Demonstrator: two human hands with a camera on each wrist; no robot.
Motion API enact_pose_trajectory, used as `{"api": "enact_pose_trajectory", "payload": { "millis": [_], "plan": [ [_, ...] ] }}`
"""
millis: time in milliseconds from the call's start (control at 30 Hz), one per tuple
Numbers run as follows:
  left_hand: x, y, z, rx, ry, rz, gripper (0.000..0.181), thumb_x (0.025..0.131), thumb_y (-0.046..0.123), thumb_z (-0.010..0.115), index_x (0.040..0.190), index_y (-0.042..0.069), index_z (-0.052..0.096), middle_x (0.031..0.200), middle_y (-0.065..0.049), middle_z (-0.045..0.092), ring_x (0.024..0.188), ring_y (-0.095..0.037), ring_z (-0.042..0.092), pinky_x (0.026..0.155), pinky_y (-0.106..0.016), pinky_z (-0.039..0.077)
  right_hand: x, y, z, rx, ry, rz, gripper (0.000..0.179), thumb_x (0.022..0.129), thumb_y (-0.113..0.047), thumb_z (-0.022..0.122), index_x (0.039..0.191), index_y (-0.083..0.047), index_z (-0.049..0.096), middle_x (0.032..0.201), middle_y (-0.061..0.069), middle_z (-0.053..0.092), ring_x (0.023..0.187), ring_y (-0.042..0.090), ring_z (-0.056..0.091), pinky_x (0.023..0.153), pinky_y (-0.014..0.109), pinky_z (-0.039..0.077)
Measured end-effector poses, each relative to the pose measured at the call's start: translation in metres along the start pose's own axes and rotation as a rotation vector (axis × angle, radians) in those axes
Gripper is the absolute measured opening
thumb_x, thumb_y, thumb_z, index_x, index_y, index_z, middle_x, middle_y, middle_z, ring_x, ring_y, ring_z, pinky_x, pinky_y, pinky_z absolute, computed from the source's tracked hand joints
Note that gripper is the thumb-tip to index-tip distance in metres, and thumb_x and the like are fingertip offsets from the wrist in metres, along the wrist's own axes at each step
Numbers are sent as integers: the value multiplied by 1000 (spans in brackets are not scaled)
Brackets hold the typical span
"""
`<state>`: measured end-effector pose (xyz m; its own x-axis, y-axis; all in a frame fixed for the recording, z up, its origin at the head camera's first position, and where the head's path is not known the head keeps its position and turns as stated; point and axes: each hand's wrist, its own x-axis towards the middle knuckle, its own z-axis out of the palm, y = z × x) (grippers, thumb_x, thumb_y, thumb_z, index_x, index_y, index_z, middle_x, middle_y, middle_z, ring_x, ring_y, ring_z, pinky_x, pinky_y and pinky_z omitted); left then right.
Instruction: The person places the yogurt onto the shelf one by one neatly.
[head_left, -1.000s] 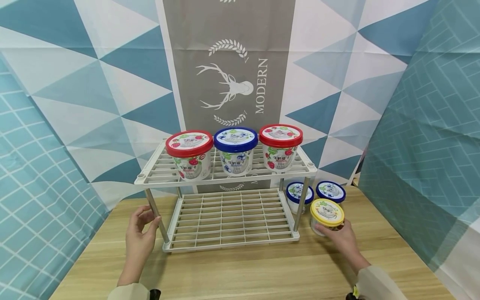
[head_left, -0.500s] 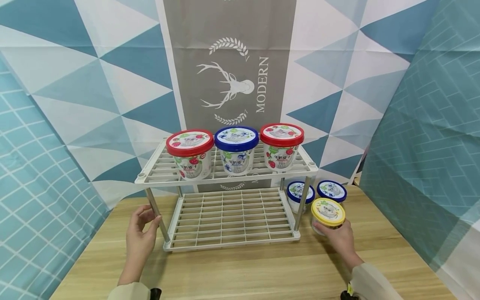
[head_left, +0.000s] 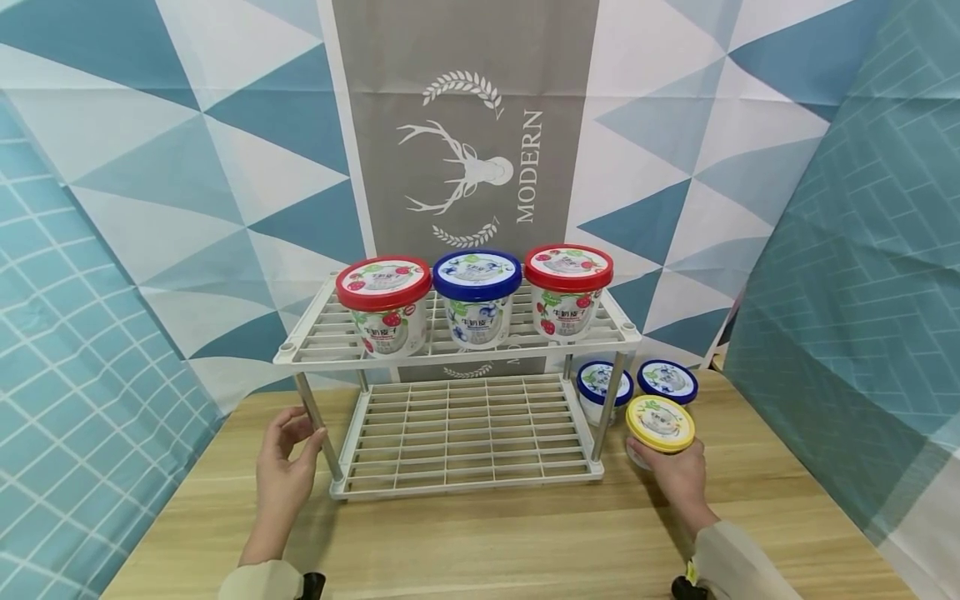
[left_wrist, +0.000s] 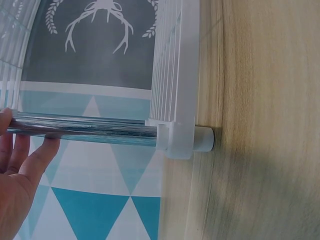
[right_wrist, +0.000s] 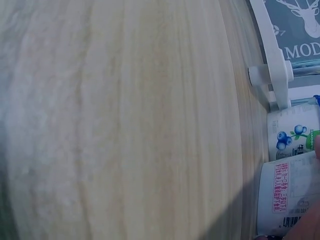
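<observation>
My left hand [head_left: 287, 471] holds the front left metal post [left_wrist: 100, 131] of a white two-tier rack [head_left: 465, 486], thumb on one side and fingers on the other. On the right, my right hand [head_left: 681, 482] grips a white tub with a yellow lid [head_left: 662, 423], fingers and thumb around its side. In the right wrist view this tub [right_wrist: 280, 192] shows its printed side, and only a bit of the hand appears at the edge. Two blue-lidded tubs, one near the rack [head_left: 604, 382] and one farther right [head_left: 667, 381], stand just behind it.
A red-lidded tub [head_left: 384, 283], a blue-lidded tub [head_left: 477, 275] and another red-lidded tub [head_left: 568, 267] stand in a row on the upper shelf. Patterned cloth [head_left: 465, 108] hangs behind the wooden table [head_left: 480, 542] and along both sides.
My right wrist and sleeve have shifted left while the hand keeps its grip on the yellow-lidded tub. The left hand stays on the post. The whole view has shifted slightly.
</observation>
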<state>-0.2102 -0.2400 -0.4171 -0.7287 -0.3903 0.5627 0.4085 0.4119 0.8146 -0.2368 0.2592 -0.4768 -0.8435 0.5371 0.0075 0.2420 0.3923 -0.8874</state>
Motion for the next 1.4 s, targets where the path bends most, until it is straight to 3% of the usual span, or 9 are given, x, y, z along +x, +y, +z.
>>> {"api": "enact_pose_trajectory", "payload": {
  "millis": [300, 600, 900, 1400],
  "plan": [
    [1, 1, 0, 12, -9, -8, 41, 81, -13, 63, 118, -3, 49, 89, 17, 54, 81, 7, 55, 65, -4, 48, 3, 1, 1, 20, 11, 16, 106, 69, -32, 81, 142, 6, 14, 136, 32, 32, 126, 45, 34, 109, 56, 29],
    [0, 1, 1, 9, -4, -4, 41, 80, -14, 63, 118, -4, 49, 89, 17, 55, 80, 7, 56, 64, -4, 48, 1, 4, -10, 29, -31, 71, 112, 68, -40, 80, 146, 2, 10, 142, 30, 29, 130, 44, 31, 110, 56, 27],
    [0, 0, 1, 19, 3, 2, 40, 80, -13, 63, 117, -4, 50, 89, 19, 54, 80, 8, 55, 64, -3, 48, -3, 2, -26, 25, -59, 27, 104, 73, -38, 77, 146, 2, 14, 142, 29, 31, 129, 41, 33, 109, 56, 29],
    [-1, 2, 0, 44, -5, -25, 40, 82, -11, 63, 119, -2, 49, 90, 20, 53, 81, 9, 54, 65, -3, 48, -6, -8, -40, -15, -162, -9, 109, 73, -40, 78, 147, 1, 10, 145, 28, 27, 133, 44, 29, 110, 58, 27]
  ]
}}
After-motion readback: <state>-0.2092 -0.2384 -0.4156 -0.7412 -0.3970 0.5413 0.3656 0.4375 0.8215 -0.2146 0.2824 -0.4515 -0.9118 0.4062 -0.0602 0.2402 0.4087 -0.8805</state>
